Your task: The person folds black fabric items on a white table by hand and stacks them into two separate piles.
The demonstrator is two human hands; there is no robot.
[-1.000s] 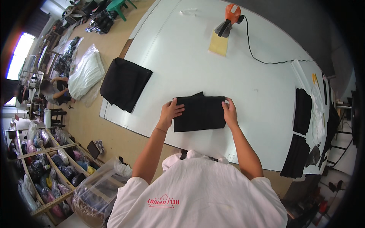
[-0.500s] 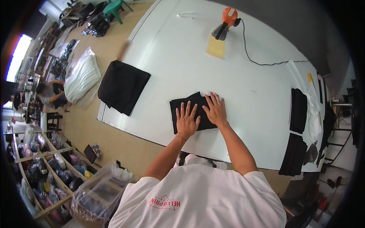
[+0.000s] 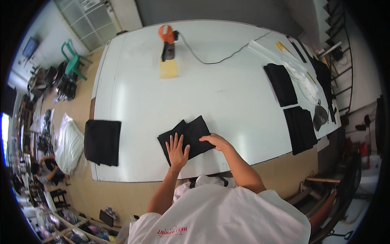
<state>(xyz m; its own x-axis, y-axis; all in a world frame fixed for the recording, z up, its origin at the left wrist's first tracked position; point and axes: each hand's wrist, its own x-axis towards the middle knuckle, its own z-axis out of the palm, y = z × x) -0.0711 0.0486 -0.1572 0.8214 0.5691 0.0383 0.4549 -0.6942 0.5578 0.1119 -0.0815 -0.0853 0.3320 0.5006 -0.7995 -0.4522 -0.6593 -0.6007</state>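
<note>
A folded black cloth (image 3: pixel 194 135) lies on the white table (image 3: pixel 227 118) just in front of me, its top edge making two uneven peaks. My left hand (image 3: pixel 176 151) rests flat on its left part, fingers spread. At the cloth's right edge is my right hand (image 3: pixel 217 141), thumb on top and the other fingers tucked under or behind the edge, pinching it. Farther left, a folded black cloth stack (image 3: pixel 102 142) sits at the table's edge. Two more folded black piles, an upper one (image 3: pixel 281 85) and a lower one (image 3: pixel 300 130), lie at the right.
An orange-and-grey corded tool (image 3: pixel 167 42) stands at the far side by a yellow sheet (image 3: pixel 168 68), its cable (image 3: pixel 211 63) running right. Clear plastic (image 3: pixel 298 73) lies beyond the right piles. A green chair (image 3: pixel 74 61) and a seated person (image 3: pixel 48 171) are off to the left.
My right hand has gone from lying flat on the cloth to gripping its right edge. The left hand stays flat on it. The whole view has turned toward the right.
</note>
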